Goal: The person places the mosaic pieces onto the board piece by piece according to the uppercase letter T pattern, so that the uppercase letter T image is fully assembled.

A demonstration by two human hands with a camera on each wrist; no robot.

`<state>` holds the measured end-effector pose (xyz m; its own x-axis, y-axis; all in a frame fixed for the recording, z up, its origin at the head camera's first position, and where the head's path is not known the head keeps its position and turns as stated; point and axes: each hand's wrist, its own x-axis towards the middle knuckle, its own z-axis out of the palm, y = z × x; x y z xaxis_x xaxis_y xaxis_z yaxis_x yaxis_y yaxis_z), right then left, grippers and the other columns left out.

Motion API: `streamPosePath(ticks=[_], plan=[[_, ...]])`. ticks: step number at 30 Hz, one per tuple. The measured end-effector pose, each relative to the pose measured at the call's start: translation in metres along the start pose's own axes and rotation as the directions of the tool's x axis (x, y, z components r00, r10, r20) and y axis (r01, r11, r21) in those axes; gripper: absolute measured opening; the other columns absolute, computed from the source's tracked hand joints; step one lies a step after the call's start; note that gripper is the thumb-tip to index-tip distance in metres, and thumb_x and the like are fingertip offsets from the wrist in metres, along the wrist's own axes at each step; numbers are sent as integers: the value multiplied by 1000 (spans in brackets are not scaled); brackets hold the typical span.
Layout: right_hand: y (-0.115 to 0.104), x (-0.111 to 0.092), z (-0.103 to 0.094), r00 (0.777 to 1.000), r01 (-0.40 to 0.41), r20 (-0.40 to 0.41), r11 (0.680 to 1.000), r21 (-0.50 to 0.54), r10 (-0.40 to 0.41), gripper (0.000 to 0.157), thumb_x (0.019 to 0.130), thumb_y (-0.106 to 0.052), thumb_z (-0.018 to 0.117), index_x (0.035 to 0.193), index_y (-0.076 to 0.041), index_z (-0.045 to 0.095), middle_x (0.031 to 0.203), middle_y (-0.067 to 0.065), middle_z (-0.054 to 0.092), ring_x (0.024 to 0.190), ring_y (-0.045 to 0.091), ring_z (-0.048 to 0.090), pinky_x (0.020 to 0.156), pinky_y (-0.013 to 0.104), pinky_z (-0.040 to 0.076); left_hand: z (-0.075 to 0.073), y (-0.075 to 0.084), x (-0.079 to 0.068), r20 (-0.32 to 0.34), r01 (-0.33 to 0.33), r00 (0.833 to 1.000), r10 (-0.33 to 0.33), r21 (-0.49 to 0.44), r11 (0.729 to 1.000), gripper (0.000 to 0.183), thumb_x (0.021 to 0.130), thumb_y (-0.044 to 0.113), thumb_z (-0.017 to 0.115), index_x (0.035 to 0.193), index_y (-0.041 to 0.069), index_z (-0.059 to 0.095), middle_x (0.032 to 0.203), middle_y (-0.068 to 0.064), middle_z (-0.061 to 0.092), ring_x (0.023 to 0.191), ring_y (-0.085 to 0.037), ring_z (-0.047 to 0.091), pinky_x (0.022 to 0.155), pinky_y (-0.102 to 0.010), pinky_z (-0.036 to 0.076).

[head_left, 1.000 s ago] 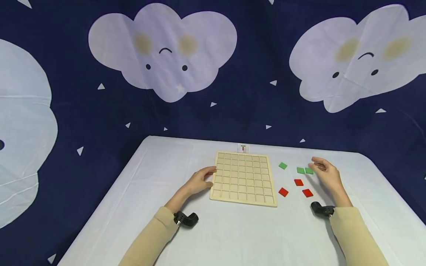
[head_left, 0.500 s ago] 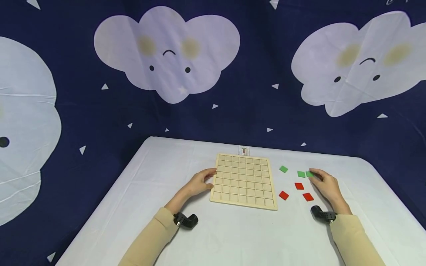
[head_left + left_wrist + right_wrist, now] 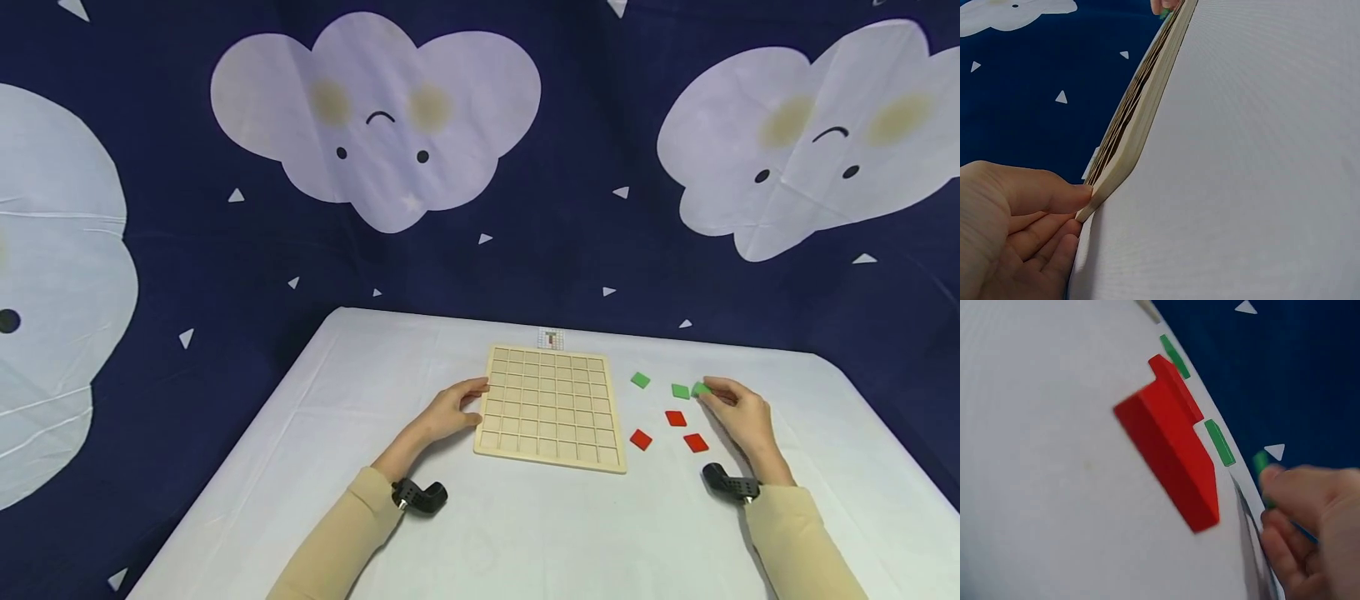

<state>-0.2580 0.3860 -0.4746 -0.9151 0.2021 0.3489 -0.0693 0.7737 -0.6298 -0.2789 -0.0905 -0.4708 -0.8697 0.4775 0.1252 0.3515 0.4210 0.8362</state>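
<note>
My left hand (image 3: 447, 410) rests against the left edge of a pale wooden grid board (image 3: 551, 408), thumb and fingers touching the rim apart from each other. In the left wrist view, the thumb (image 3: 1054, 190) meets the board's edge (image 3: 1125, 150) near a corner. Right of the board, my right hand (image 3: 738, 415) pinches a green square tile (image 3: 701, 389) between thumb and fingers. That tile (image 3: 1261, 461) looks raised off the table in the right wrist view. Two more green tiles, one nearer the hand (image 3: 680, 391) and one by the board (image 3: 640, 380), lie flat.
Three red square tiles lie below the green ones: an upper tile (image 3: 676, 418), a left tile (image 3: 641, 439) and a right tile (image 3: 696, 442). A small printed card (image 3: 551, 338) with a T pattern sits behind the board. A white cloth covers the table (image 3: 540, 533).
My right hand has come down to the rightmost green tile, taken hold of it and tilted it up slightly. My left hand has stayed at the board's edge.
</note>
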Motion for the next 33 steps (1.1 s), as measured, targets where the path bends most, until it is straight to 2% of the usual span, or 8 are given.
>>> streamPosePath(ticks=[3,5,11,13,20,24,29,33], plan=[[-9,4,-7,1000,2,-12,998,65,-1,39,89,-22,66,119,4,62,106,22,66,77,-15,52,66,6,44,-1,1,-1,-2,3,1000,-3,-6,1000,64,81,-9,63,139,-6,39,133,-18,51,125,-31,45,107,-32,36],[-17,8,-12,1000,20,-9,994,108,-19,41,89,-23,66,120,4,61,104,20,67,76,-21,48,65,2,42,-2,2,-1,-7,4,1000,-4,-7,1000,64,80,-9,63,139,-7,39,133,-19,51,125,-31,45,107,-32,36],[-44,17,-17,998,34,40,969,246,-45,48,88,-25,68,123,6,59,100,-2,68,80,-16,55,71,2,45,-2,3,0,-15,12,1000,-12,-18,1000,66,79,-11,64,139,-7,38,133,-19,51,125,-30,45,107,-32,37],[-50,18,-14,997,29,65,960,280,-49,49,88,-24,68,124,7,57,101,-5,67,82,-14,56,72,3,46,-2,2,0,-12,14,1000,-14,-22,1000,66,79,-11,64,140,-7,38,133,-19,51,125,-30,46,107,-32,37],[-70,24,9,990,43,116,947,317,-83,48,89,-28,66,127,1,57,109,4,66,86,-9,56,73,5,48,0,2,0,-4,-4,1000,4,-17,1000,65,79,-10,63,139,-9,38,132,-20,51,124,-32,46,107,-34,37],[-85,28,29,989,48,111,920,390,-99,47,87,-26,69,124,1,60,109,3,67,88,-5,58,74,7,49,0,2,0,-5,10,1000,-10,-27,1000,65,79,-10,63,139,-8,38,132,-20,51,124,-31,46,107,-33,37],[-111,31,51,977,70,150,893,445,-152,45,88,-23,68,124,2,59,113,16,64,89,-2,59,76,10,50,1,2,0,-10,13,1000,-13,-36,999,65,79,-11,63,139,-8,38,132,-20,51,125,-30,46,107,-31,37],[-132,31,64,965,39,203,856,516,-167,43,88,-16,68,124,4,58,117,23,61,89,0,59,77,10,50,1,2,-1,-15,20,1000,-21,-38,999,65,78,-11,64,139,-7,39,132,-19,51,125,-29,46,107,-29,37]])
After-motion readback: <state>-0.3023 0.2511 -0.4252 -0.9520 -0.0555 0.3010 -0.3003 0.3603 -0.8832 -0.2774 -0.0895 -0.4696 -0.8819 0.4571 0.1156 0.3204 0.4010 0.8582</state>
